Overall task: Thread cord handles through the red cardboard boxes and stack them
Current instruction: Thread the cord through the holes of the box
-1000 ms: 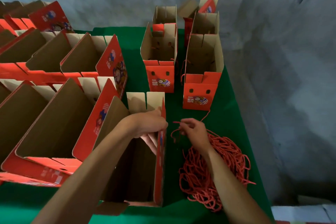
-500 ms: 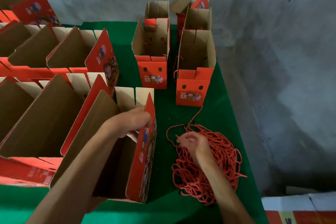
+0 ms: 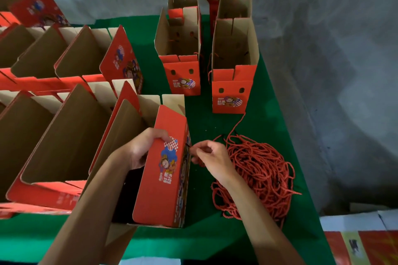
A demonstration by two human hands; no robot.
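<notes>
An open red cardboard box point(image 3: 163, 180) stands on the green table point(image 3: 215, 125) in front of me, tilted to the right. My left hand point(image 3: 144, 148) grips its red side panel at the top edge, fingers curled over the rim. My right hand point(image 3: 212, 157) pinches the end of a red cord point(image 3: 195, 148) and holds its dark tip against the box's right face. Just right of that hand lies a tangled heap of red cords point(image 3: 260, 174).
Several open red boxes point(image 3: 71, 101) stand packed in rows on the left. Farther back stand two upright boxes point(image 3: 186, 75) point(image 3: 233, 94) with punched holes and more behind them. The table's right edge drops to a grey floor; printed flat sheets point(image 3: 361, 245) lie at lower right.
My left hand tipped the near box rightward, showing its printed red side. My right hand came off the cord heap and carried a cord end leftward up to the box.
</notes>
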